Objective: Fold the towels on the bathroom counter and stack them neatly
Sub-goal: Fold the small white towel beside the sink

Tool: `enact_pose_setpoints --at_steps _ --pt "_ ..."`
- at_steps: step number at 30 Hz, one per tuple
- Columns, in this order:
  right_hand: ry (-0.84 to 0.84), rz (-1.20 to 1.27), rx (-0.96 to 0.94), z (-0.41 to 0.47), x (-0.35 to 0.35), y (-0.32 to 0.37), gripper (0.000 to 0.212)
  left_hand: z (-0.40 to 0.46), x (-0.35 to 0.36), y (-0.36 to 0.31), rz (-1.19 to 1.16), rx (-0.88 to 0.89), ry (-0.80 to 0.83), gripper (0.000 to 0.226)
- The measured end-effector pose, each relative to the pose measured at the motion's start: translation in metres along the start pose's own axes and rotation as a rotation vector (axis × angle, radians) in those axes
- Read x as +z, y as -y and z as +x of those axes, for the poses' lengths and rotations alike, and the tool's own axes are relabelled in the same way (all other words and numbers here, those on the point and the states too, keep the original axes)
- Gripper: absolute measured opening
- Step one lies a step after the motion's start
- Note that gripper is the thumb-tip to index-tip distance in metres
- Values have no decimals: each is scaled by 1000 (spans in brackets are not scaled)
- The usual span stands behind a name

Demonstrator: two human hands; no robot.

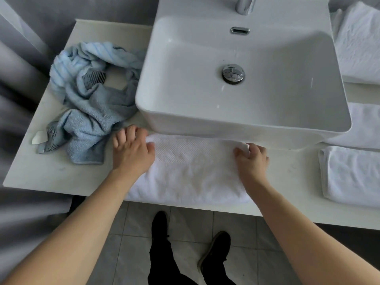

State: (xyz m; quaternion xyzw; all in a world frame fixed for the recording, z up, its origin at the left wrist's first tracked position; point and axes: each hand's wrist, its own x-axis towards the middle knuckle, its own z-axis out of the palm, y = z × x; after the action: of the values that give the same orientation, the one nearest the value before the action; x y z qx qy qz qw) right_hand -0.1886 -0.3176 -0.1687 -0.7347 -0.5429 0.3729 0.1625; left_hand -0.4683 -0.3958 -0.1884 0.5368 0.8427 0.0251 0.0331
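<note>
A white towel (191,171) lies folded over along the counter's front edge, just below the basin. My left hand (132,151) pinches its far left corner between thumb and fingers. My right hand (251,159) grips its far right corner, fingers curled round the cloth. A crumpled light-blue towel (90,103) lies in a heap on the left of the counter, touching the basin's side. A folded white towel (353,175) sits at the right front. More white towels lie at the back right (359,44) and behind the folded one (364,124).
The white basin (242,120) stands on the counter (51,173) and overhangs the towel's far edge. A chrome tap (245,5) rises at the back. Below the counter edge are grey floor tiles and my dark shoes (216,249).
</note>
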Motion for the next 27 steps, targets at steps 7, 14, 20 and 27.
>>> enact_pose_setpoints --at_steps 7,14,20,27 --pt "-279 -102 37 0 38 -5 34 -7 -3 7 124 220 -325 14" --pt "-346 -229 82 1 48 -1 34 -2 -7 31 -36 272 -297 10" --pt "-373 -272 101 3 52 2 34 24 4 26 -83 100 -78 19" --pt "-392 -290 88 4 55 1 39 -13 -1 -7 -93 149 -191 37"
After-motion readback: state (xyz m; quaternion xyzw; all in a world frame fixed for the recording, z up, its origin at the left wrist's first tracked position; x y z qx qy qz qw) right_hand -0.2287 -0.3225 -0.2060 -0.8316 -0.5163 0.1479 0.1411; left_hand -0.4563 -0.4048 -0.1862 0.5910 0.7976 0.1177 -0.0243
